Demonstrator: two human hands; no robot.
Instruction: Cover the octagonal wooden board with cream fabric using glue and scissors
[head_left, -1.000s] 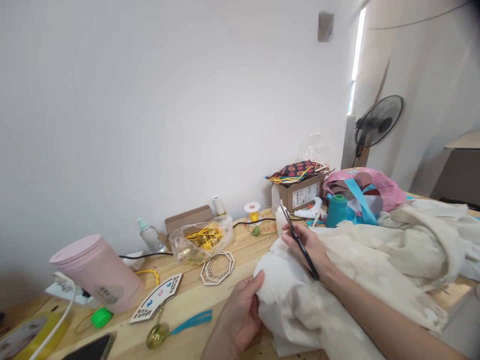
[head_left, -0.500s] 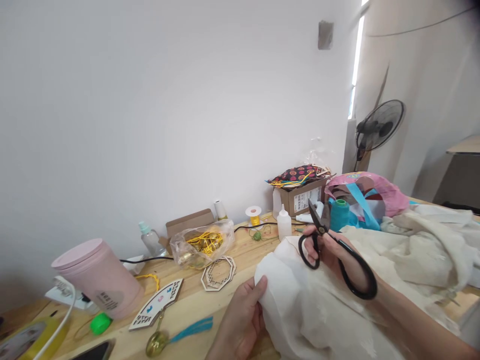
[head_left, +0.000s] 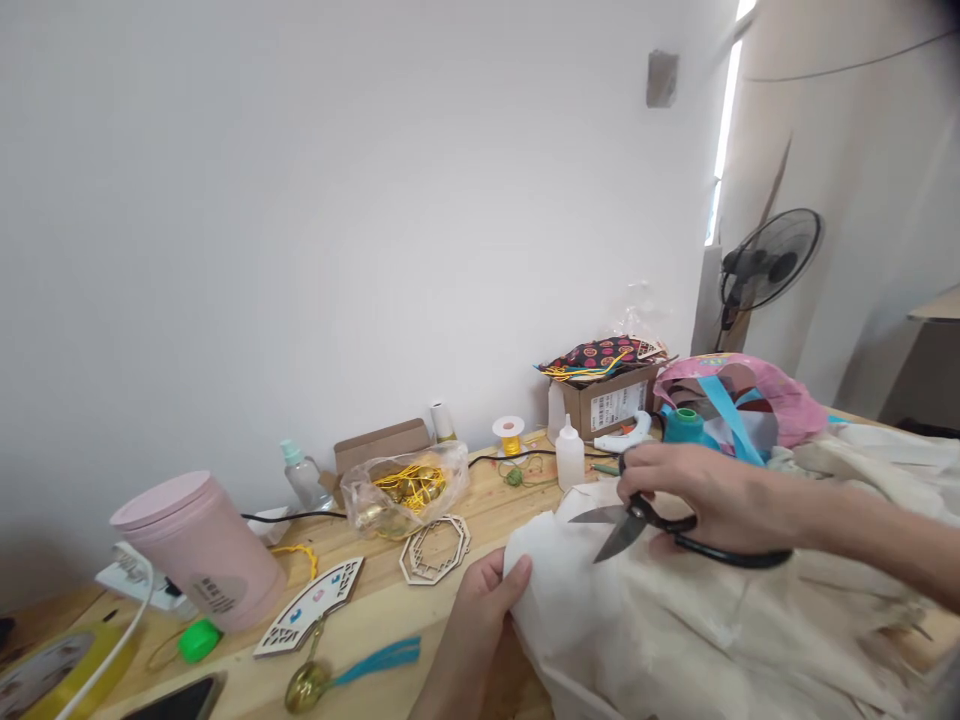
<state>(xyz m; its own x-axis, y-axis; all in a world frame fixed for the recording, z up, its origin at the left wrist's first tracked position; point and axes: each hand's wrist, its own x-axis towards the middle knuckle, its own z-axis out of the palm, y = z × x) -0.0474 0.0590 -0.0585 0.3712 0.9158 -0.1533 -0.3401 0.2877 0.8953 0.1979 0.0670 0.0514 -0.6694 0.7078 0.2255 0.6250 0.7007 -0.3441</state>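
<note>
My left hand [head_left: 480, 610] pinches the left edge of a large piece of white fabric [head_left: 547, 580], thumb on top. In my right hand [head_left: 697, 500] is a pair of black-handled scissors [head_left: 626, 530]. Their blades are parted and point left, over the fabric near its upper edge. Whether the blades touch the cloth I cannot tell. The fabric spreads in loose folds beneath my right forearm. Just beyond it stands a white squeeze bottle [head_left: 570, 460].
Left of the fabric lie an octagonal wooden frame [head_left: 409, 560], a fan-shaped ornament [head_left: 311, 610] and a brass bell with a blue tassel [head_left: 307, 688]. A pink tumbler [head_left: 199, 550] stands further left. At the back are a cardboard box [head_left: 611, 400] and a pink bag [head_left: 802, 400].
My right hand has turned over and lowered the scissors. The blades, upright and nearly closed before, now point left and stand parted over the fabric. My left hand keeps its pinch.
</note>
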